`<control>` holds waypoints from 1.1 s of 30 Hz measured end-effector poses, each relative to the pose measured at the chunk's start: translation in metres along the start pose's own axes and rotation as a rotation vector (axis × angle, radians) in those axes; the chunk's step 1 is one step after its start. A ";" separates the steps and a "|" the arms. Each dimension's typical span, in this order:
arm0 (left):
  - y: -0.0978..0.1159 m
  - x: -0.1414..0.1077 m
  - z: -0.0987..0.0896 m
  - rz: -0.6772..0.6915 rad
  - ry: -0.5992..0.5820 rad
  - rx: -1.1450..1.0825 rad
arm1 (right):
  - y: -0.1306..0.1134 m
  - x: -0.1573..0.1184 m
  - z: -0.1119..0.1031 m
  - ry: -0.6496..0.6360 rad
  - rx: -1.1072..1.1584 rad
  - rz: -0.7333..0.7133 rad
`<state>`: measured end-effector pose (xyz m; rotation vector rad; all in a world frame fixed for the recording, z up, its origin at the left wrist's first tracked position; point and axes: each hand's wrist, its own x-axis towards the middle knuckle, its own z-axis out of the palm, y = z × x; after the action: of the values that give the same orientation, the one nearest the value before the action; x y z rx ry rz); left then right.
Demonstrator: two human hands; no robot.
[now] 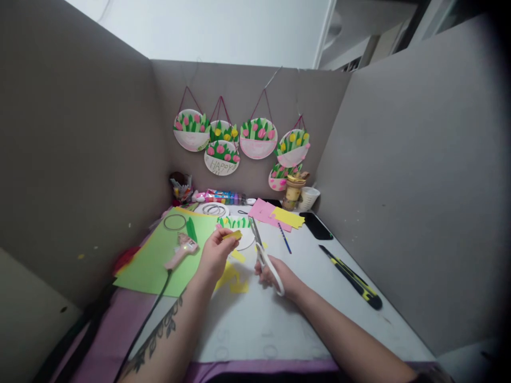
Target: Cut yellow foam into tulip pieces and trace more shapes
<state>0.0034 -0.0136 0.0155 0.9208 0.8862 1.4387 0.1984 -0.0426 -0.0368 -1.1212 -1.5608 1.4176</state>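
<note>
Between the fingertips of my left hand (217, 252) is a small yellow paper piece (236, 235). My right hand (275, 276) is closed around the white handles of a pair of scissors (261, 252), whose blades point up and away, just right of the yellow piece. Behind both hands lies a white paper plate (245, 239) with green paper leaves along its top, partly hidden by my left hand. Yellow paper scraps (238, 284) lie on the white table (255, 330) between my forearms.
Green sheets (147, 268) with a pink glue gun (181, 254) lie left. Pink paper (263, 211), yellow paper (289, 217), a blue pencil (285, 238), a phone (316, 226) and a cutter knife (353, 279) lie right. Decorated plates (258, 148) hang behind.
</note>
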 end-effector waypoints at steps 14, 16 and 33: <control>-0.001 -0.008 0.008 -0.081 -0.012 0.031 | -0.002 0.003 0.009 -0.028 -0.025 0.080; -0.004 -0.009 0.008 -0.081 -0.030 0.055 | -0.002 0.003 0.010 -0.026 -0.001 0.095; -0.002 -0.013 0.010 -0.081 -0.091 0.148 | 0.002 0.002 0.007 -0.079 0.071 0.072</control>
<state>0.0138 -0.0258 0.0169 1.0402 0.9603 1.2649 0.1917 -0.0436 -0.0396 -1.1005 -1.5250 1.5697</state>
